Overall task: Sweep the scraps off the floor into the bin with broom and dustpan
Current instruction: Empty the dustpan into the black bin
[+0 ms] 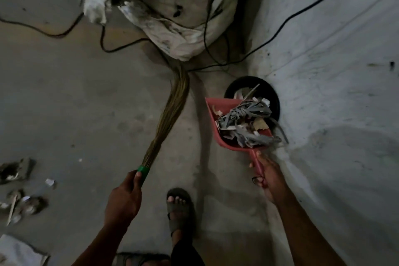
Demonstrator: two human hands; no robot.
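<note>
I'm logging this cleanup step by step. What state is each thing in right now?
Dustpan: heaped with scraps, held over the bin.
Bin: black, open-topped, against the wall, some scraps inside.
Broom: bristles trailing on the floor toward the sack.
Left hand: grips the broom handle.
Right hand: grips the dustpan handle.
Floor scraps: unswept, at far left.
Sack: slumped, cables draped over it.
</note>
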